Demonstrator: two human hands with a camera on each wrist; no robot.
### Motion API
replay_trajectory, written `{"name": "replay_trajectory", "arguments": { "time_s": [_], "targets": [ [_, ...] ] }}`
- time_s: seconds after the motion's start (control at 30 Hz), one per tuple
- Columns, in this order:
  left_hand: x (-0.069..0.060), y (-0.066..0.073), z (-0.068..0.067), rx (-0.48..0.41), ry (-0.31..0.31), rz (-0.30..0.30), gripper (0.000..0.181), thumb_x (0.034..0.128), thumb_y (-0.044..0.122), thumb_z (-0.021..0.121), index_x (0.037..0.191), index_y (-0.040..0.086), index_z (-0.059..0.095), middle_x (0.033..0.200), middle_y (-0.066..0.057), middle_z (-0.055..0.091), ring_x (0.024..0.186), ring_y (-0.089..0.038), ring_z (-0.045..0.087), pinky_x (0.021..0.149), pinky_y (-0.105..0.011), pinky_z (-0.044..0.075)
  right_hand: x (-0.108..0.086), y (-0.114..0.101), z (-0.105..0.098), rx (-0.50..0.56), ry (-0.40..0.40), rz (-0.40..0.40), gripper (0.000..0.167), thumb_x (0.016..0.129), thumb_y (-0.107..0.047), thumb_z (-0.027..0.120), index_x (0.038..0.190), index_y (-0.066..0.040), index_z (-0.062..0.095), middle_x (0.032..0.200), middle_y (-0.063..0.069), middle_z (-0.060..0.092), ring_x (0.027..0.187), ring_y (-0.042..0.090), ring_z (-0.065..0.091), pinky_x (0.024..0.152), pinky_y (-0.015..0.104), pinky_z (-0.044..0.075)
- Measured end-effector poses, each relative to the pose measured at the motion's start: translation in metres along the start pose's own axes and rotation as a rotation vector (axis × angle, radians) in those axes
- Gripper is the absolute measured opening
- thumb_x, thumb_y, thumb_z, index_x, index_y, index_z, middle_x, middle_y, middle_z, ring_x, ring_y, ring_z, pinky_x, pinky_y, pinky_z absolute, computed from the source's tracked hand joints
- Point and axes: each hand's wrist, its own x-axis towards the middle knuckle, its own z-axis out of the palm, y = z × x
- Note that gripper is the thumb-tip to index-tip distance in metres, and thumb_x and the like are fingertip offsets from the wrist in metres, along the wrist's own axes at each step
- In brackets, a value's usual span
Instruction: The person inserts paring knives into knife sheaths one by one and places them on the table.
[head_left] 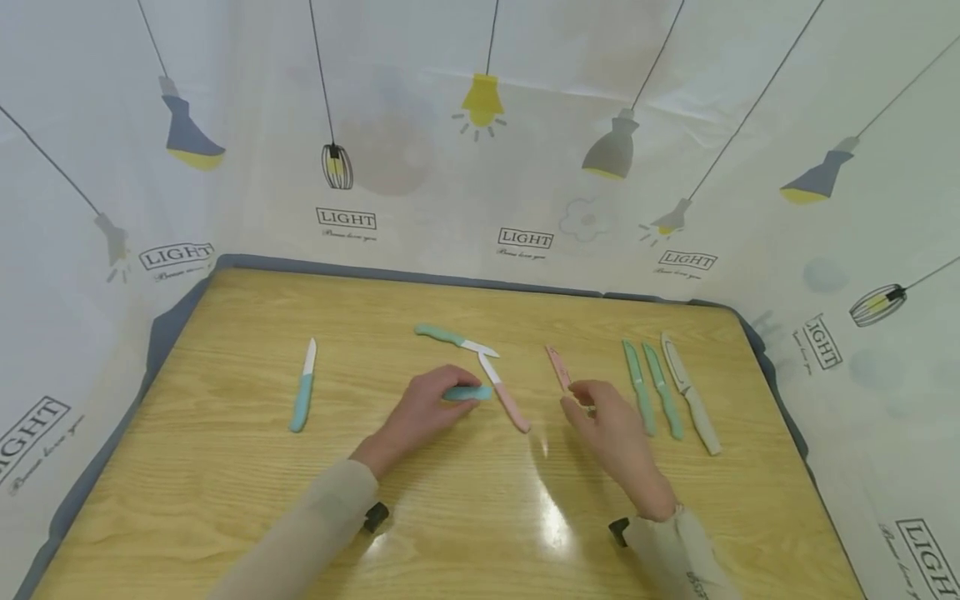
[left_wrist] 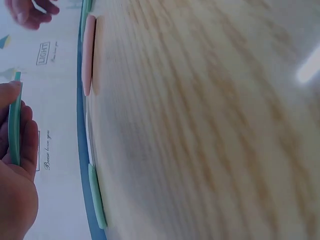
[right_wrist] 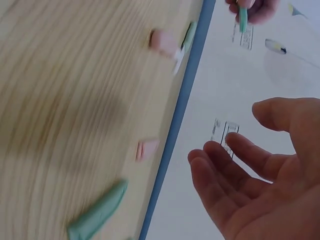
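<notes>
My left hand (head_left: pixel 427 404) pinches a blue-teal knife sheath (head_left: pixel 467 392) between thumb and fingers, raised above the table; in the left wrist view the sheath (left_wrist: pixel 15 125) lies along the fingers. Just beyond it on the table is a pink-handled knife (head_left: pixel 510 404) with a bare white blade, its tip near the blade of a green-handled knife (head_left: pixel 442 335). My right hand (head_left: pixel 611 425) hovers with fingers loosely bent and nothing in them, as the right wrist view shows. Close to its fingertips lies a pink sheath (head_left: pixel 557 367).
A blue-handled knife (head_left: pixel 302 400) with a bare white blade lies at the left. To the right of my right hand, two green knives in sheaths (head_left: pixel 639 387) lie beside a larger off-white knife (head_left: pixel 690 396). A printed curtain (head_left: pixel 450 183) surrounds the wooden table (head_left: pixel 225 483).
</notes>
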Motion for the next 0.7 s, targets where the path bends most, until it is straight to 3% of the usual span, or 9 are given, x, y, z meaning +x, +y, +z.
{"name": "replay_trajectory", "arguments": {
  "time_s": [0.33,0.6,0.7],
  "targets": [
    [0.0,0.006,0.004,0.007,-0.036,0.066,0.022,0.0929,0.012,0.079,0.114,0.01,0.073,0.112,0.0,0.072,0.104,-0.015,0.068,0.092,-0.035,0.058,0.013,-0.035,0.034,0.227,-0.082,-0.038,0.033,0.106,-0.029,0.061,0.122,-0.001,0.068,0.113,0.009,0.074,0.105,0.026,0.071,0.087,0.041,0.062],
    [0.0,0.008,0.006,-0.007,-0.051,0.073,0.022,0.0931,0.011,0.079,0.114,0.011,0.072,0.113,0.001,0.071,0.104,-0.014,0.068,0.09,-0.035,0.058,0.024,-0.045,0.053,0.358,-0.129,0.016,0.028,0.105,-0.026,0.063,0.118,-0.002,0.071,0.098,0.002,0.074,0.087,0.016,0.071,0.076,0.031,0.061],
    [-0.001,0.008,0.007,-0.003,-0.053,0.07,0.022,0.0933,0.011,0.079,0.114,0.011,0.072,0.114,0.001,0.072,0.105,-0.015,0.068,0.091,-0.035,0.058,0.027,-0.049,0.055,0.403,-0.147,0.036,0.025,0.104,-0.022,0.064,0.115,0.0,0.071,0.095,0.005,0.075,0.085,0.02,0.073,0.073,0.029,0.06]
  ]
}}
